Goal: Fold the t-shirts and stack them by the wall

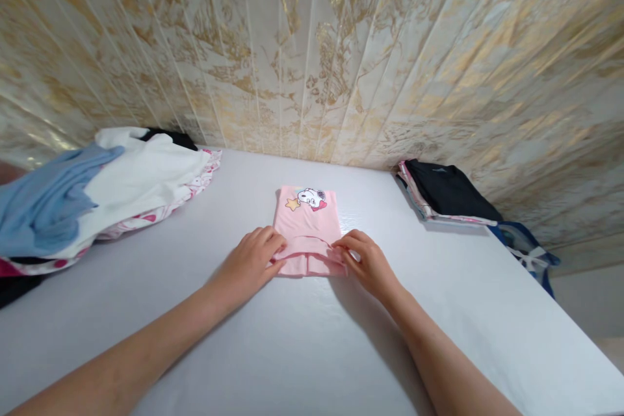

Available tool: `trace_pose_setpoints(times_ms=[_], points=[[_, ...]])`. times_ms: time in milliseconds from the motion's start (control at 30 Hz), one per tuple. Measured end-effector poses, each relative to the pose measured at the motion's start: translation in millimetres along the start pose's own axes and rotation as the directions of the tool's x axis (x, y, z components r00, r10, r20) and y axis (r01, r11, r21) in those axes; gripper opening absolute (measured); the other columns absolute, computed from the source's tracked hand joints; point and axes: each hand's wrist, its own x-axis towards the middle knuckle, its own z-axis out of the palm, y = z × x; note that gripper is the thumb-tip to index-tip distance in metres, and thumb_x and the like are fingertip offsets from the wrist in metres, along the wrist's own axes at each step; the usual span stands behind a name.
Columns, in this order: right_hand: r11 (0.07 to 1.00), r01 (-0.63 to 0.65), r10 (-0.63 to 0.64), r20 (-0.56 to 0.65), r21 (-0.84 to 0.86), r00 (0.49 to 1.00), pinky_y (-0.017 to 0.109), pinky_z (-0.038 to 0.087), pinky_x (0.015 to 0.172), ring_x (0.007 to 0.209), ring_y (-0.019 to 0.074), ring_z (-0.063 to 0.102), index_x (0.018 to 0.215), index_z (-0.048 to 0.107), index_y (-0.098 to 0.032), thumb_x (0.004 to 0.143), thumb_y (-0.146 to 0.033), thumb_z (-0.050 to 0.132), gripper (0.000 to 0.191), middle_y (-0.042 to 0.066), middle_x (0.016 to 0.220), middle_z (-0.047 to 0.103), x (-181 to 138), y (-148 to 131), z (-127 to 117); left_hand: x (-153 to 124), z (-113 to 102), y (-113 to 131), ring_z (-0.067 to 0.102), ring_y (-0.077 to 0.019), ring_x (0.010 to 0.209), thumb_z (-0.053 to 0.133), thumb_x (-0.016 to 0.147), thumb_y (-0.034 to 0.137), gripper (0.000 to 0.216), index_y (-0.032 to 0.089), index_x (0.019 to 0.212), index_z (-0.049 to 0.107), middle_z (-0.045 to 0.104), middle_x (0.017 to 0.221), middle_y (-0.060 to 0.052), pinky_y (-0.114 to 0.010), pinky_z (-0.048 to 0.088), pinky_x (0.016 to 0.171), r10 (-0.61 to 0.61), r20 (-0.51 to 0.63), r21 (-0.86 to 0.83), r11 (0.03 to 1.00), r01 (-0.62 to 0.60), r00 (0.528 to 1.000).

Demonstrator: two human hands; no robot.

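Note:
A pink shirt [309, 224], folded into a narrow rectangle, lies on the white table in front of me. A cartoon dog, a yellow star and a red heart are printed near its far end. My left hand [253, 259] pinches the left side of the shirt's near edge between thumb and fingers. On the opposite side, my right hand [364, 261] pinches that same edge. The edge between them is lifted and bowed, and pink layers beneath it show toward me.
At the left lies a loose heap of clothes, with a blue garment [53, 198] over a white one [151, 172]. A stack of folded clothes topped by a black garment [446, 188] sits at the back right. Beside it, a blue item [529, 250] hangs at the table's [468, 331] edge. A gold-patterned curtain [312, 65] borders the back.

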Motion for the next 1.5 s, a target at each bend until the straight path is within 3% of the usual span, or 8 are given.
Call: trace_pose_setpoints(times_ms=[133, 333, 533, 667, 800, 1167, 1333, 1500], points=[[0.99, -0.106, 0.115, -0.105, 0.088, 0.988, 0.029, 0.046, 0.073, 0.082, 0.0169, 0.06, 0.1, 0.068, -0.022, 0.092, -0.022, 0.045, 0.024, 0.006, 0.093, 0.062, 0.6, 8.0, -3.2, 2.8, 9.3, 2.1, 0.053, -0.0213, 0.098, 0.051, 0.091, 0.018, 0.018, 0.024, 0.107, 0.057, 0.059, 0.104, -0.004, -0.036, 0.041, 0.088, 0.095, -0.035, 0.016, 0.995, -0.095, 0.995], [0.98, -0.141, 0.161, -0.136, 0.142, 0.978, 0.03, 0.047, 0.075, 0.083, 0.0171, 0.06, 0.101, 0.068, -0.022, 0.092, -0.025, 0.044, 0.025, 0.005, 0.093, 0.063, -0.2, 14.0, -4.1, 5.9, 9.8, 1.7, 0.053, -0.0201, 0.091, 0.043, 0.093, 0.016, 0.018, 0.022, 0.096, 0.06, 0.061, 0.094, -0.004, -0.036, 0.042, 0.084, 0.111, -0.077, 0.032, 0.994, -0.109, 0.991], [0.995, -0.031, 0.03, 0.019, 0.092, 0.999, 0.032, 0.048, 0.078, 0.086, 0.0187, 0.059, 0.094, 0.072, -0.023, 0.095, -0.026, 0.047, 0.024, 0.006, 0.09, 0.063, -0.2, 2.0, -3.6, 3.8, 6.4, 10.2, 0.055, -0.0211, 0.093, 0.046, 0.093, 0.023, 0.016, 0.023, 0.092, 0.062, 0.062, 0.093, -0.004, -0.039, 0.043, 0.087, 0.1, -0.072, 0.064, 0.993, -0.096, 0.992], [0.998, 0.061, -0.061, 0.013, 0.01, 0.998, 0.036, 0.047, 0.086, 0.094, 0.0208, 0.059, 0.101, 0.07, -0.023, 0.096, -0.027, 0.047, 0.025, 0.008, 0.099, 0.065, -0.2, -6.8, 3.6, 2.7, 11.6, 18.4, 0.054, -0.0229, 0.114, 0.045, 0.096, 0.027, 0.027, 0.021, 0.121, 0.055, 0.061, 0.122, -0.008, -0.04, 0.043, 0.099, 0.138, -0.113, 0.041, 0.99, -0.134, 0.984], [0.99, 0.14, -0.139, 0.055, -0.012, 0.989, 0.039, 0.044, 0.095, 0.107, 0.0216, 0.059, 0.119, 0.064, -0.025, 0.095, -0.025, 0.048, 0.029, 0.009, 0.116, 0.065, 0.6, -16.1, 12.1, -2.3, 25.0, 21.2, 0.047, -0.0247, 0.129, 0.053, 0.093, 0.036, 0.048, 0.02, 0.137, 0.044, 0.052, 0.14, -0.011, -0.04, 0.04, 0.107, 0.178, -0.004, 0.025, 0.984, -0.178, 0.984], [0.99, 0.141, -0.139, 0.126, -0.006, 0.982, 0.035, 0.044, 0.085, 0.09, 0.0182, 0.063, 0.106, 0.069, -0.024, 0.094, -0.023, 0.05, 0.022, 0.007, 0.098, 0.068, -1.3, -30.3, 14.2, -5.4, 19.2, 36.2, 0.053, -0.0256, 0.113, 0.062, 0.087, 0.033, 0.038, 0.023, 0.122, 0.051, 0.059, 0.119, -0.008, -0.041, 0.043, 0.097, 0.135, 0.071, -0.031, 0.991, -0.133, 0.988], [0.987, 0.141, -0.152, 0.171, 0.076, 0.973, 0.031, 0.045, 0.08, 0.076, 0.015, 0.062, 0.098, 0.068, -0.022, 0.096, -0.022, 0.046, 0.022, 0.003, 0.083, 0.068, -5.8, -41.0, 12.8, -5.5, 15.9, 42.1, 0.054, -0.0249, 0.104, 0.057, 0.089, 0.049, 0.034, 0.024, 0.111, 0.059, 0.06, 0.108, -0.006, -0.04, 0.042, 0.09, 0.076, 0.074, 0.024, 0.997, -0.078, 0.994], [0.992, 0.079, -0.08, -0.006, -0.094, 0.997, 0.035, 0.044, 0.086, 0.102, 0.0212, 0.058, 0.107, 0.065, -0.021, 0.09, -0.014, 0.049, 0.025, 0.009, 0.11, 0.065, -1.8, -20.1, 10.4, -0.4, 6.9, 43.4, 0.056, -0.0223, 0.093, 0.049, 0.094, 0.045, 0.027, 0.021, 0.091, 0.063, 0.062, 0.092, -0.003, -0.048, 0.034, 0.102, 0.051, 0.02, 0.138, 0.989, -0.053, 0.999]])
